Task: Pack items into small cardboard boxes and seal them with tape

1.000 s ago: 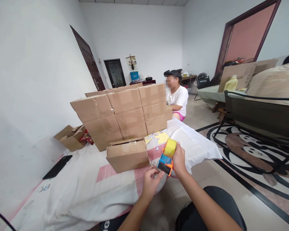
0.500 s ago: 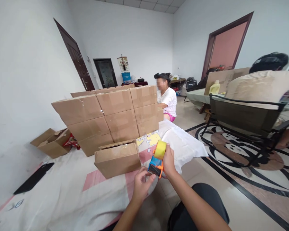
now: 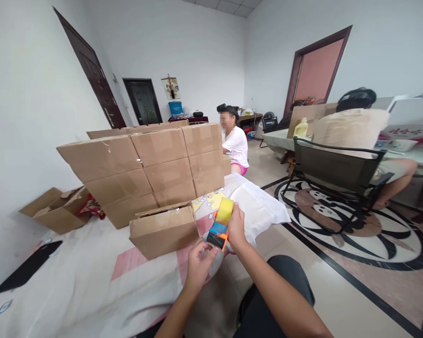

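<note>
My right hand [image 3: 237, 229] grips an orange-and-blue tape dispenser [image 3: 218, 230] that carries a yellow roll of tape. My left hand [image 3: 198, 262] sits just below the dispenser's black front end, with its fingers pinched at the tape end there. Left of both hands, a small cardboard box [image 3: 164, 229] lies on the white and pink sheet [image 3: 91, 281], its top flaps slightly raised. Behind it stands a stack of sealed cardboard boxes [image 3: 151, 164].
An open carton [image 3: 52, 209] lies at the left by the wall, and a black flat object [image 3: 26, 272] rests on the sheet. A person in a white shirt [image 3: 234, 143] sits behind the stack. A black-framed chair [image 3: 334, 173] holds another person at the right.
The view has swung to the right, showing more of the chair and the person in it. My hands keep the dispenser, and the left fingers have drawn a little down from its front end.
</note>
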A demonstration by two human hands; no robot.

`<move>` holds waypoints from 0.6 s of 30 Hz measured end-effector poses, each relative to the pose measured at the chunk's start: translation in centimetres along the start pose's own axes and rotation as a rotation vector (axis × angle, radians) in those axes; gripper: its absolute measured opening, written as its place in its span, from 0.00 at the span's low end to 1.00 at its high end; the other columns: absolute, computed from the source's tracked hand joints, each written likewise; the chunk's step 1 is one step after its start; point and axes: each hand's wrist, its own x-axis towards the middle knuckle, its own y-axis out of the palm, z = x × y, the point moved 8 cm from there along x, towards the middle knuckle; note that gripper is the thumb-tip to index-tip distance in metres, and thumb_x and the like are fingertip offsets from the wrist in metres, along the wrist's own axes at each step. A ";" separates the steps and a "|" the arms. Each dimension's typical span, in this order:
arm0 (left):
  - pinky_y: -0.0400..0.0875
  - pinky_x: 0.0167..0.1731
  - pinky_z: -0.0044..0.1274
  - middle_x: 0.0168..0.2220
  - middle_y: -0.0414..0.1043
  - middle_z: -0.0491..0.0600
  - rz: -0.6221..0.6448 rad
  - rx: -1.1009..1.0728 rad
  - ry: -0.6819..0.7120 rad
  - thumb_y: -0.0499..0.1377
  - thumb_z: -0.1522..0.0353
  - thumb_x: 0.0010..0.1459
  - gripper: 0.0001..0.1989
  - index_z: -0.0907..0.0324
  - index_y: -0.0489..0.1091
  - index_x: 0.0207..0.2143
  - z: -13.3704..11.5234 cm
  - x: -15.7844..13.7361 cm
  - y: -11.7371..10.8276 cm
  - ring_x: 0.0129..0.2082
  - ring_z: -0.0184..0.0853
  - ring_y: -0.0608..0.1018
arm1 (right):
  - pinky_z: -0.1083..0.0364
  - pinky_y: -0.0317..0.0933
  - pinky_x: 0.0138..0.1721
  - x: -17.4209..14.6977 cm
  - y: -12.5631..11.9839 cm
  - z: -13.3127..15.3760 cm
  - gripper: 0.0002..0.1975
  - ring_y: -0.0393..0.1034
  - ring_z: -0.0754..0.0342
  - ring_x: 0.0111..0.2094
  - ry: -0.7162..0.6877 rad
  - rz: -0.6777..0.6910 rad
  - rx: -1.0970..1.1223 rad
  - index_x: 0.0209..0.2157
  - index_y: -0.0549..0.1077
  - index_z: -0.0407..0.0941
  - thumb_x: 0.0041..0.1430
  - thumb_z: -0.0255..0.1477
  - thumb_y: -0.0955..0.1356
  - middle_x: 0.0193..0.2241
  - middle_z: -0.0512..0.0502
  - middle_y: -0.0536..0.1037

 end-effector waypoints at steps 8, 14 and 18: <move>0.64 0.33 0.24 0.25 0.68 0.46 0.057 0.005 -0.025 0.63 0.54 0.54 0.19 0.59 0.69 0.21 -0.5 -0.2 -0.6 0.30 0.35 0.71 | 0.57 0.65 0.34 -0.9 0.2 1.4 0.26 0.69 0.54 0.33 -0.081 -0.020 -0.046 0.35 0.70 0.43 0.56 0.54 0.64 0.30 0.49 0.74; 0.65 0.34 0.27 0.24 0.70 0.48 0.053 -0.015 -0.024 0.64 0.54 0.52 0.18 0.58 0.68 0.21 -0.6 -0.2 -0.7 0.30 0.38 0.72 | 0.56 0.65 0.35 -1.4 0.1 3.2 0.26 0.71 0.52 0.35 -0.192 -0.044 -0.114 0.35 0.73 0.43 0.58 0.53 0.62 0.31 0.47 0.76; 0.66 0.37 0.28 0.27 0.73 0.50 0.020 0.022 -0.011 0.67 0.55 0.50 0.18 0.58 0.71 0.19 -0.7 0.0 -1.2 0.34 0.41 0.74 | 0.55 0.67 0.34 -1.5 0.4 2.7 0.25 0.72 0.52 0.34 -0.175 -0.020 -0.120 0.35 0.72 0.44 0.58 0.53 0.62 0.30 0.47 0.77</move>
